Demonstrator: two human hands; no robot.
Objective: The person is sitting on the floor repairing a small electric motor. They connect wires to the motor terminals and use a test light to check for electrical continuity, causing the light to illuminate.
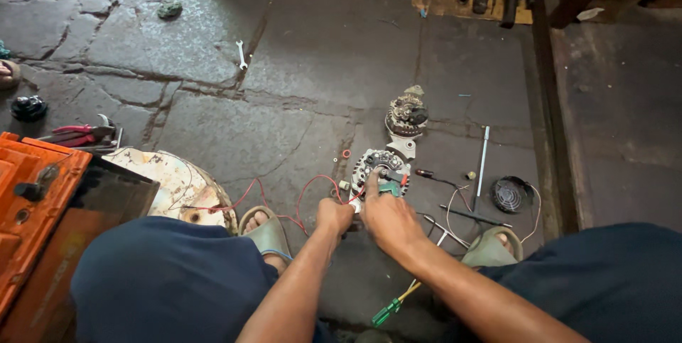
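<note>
Below, right hand [389, 218] on round metal alternator plate [380, 169]

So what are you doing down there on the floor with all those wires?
A person sits on the stone floor. Both hands are at a round metal alternator part. The right hand presses a finger on it; the left hand is closed on a red wire. Another alternator piece lies just beyond.

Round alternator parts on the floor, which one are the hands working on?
The flat round plate nearest the person: the right hand touches it, with the left hand beside it. The bulkier round housing sits farther away, untouched.
</note>
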